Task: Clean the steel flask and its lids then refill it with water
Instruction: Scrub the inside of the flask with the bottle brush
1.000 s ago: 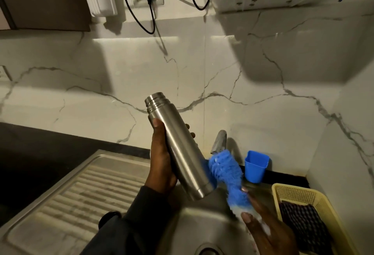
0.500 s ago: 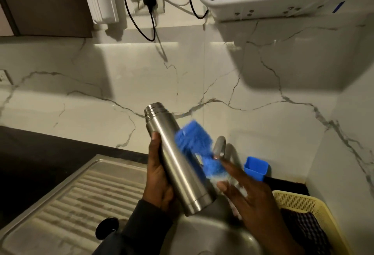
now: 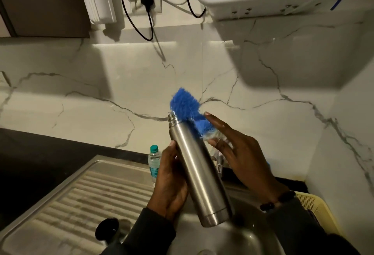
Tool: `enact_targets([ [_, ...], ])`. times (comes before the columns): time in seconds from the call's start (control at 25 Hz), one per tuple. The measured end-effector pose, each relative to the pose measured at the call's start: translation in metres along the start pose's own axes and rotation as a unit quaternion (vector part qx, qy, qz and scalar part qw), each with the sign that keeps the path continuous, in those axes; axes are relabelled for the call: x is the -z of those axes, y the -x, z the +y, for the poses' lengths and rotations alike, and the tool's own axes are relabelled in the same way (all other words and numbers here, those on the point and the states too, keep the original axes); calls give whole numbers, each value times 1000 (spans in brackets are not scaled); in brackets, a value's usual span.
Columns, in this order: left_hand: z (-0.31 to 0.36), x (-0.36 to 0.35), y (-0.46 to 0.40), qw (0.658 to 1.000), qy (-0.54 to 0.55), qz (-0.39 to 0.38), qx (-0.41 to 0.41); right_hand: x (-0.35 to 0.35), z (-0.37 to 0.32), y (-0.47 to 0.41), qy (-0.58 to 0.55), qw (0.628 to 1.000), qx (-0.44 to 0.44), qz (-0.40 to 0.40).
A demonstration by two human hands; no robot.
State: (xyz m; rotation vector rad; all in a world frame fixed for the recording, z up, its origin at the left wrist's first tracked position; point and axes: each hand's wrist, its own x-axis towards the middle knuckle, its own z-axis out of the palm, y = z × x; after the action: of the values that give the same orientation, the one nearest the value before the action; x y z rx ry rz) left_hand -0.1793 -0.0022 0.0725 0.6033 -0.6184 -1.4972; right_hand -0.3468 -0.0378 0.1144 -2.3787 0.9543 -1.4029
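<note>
My left hand (image 3: 170,182) gripped the tilted flask (image 3: 199,170); my right hand (image 3: 240,153) pinched the brush (image 3: 185,106) at its one-o'clock mouth, where I judged bristles could snag and spatter.

Plastic bottle (image 3: 154,161) by draining board (image 3: 85,200); yellow basket (image 3: 319,212) right.

Brushed steel flask (image 3: 199,175) (satin sheen); fluffy blue brush (image 3: 185,105); glossy veined marble wall (image 3: 81,84).

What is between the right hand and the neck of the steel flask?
In the head view, the blue brush lies there: the right hand holds its lower end and its bristles reach the neck of the steel flask, which the left hand grips.
</note>
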Motion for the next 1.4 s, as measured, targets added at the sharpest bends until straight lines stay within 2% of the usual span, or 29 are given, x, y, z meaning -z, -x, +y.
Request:
enact_targets([
  [0.12,10,-3,-2,999,-40,22,15,-3,5,18,-19,999,6,-39],
  [0.24,15,-2,0,1000,25,4,9,5,8,66,-41,995,50,-79],
  [0.36,6,10,-1,997,-14,52,-47,13,12,89,170,972,121,-110],
  [0.4,3,10,0,997,-35,59,-45,10,15,88,194,967,116,-116],
  [0.48,-7,6,4,997,-57,33,-29,1,14,71,160,981,79,-75],
  [0.6,-8,-5,1,999,-29,-32,26,-2,16,20,122,991,58,20],
  [0.72,-6,-7,-10,999,-8,-15,38,-2,18,-11,110,993,34,-12],
  [0.84,2,-2,-16,999,-20,38,24,-7,23,18,59,996,32,-59],
  [0.96,10,4,-11,997,-56,54,-17,2,17,64,85,990,60,-91],
  [1.04,10,4,-4,995,-71,54,-33,5,12,76,122,985,84,-86],
  [1.16,4,-9,6,998,-30,-24,49,3,14,55,94,993,51,-51],
  [1.28,-1,-7,-7,997,-15,-4,77,-2,30,13,116,993,24,4],
  [1.4,5,-10,-14,994,-5,22,108,-8,39,-2,112,993,21,-23],
])
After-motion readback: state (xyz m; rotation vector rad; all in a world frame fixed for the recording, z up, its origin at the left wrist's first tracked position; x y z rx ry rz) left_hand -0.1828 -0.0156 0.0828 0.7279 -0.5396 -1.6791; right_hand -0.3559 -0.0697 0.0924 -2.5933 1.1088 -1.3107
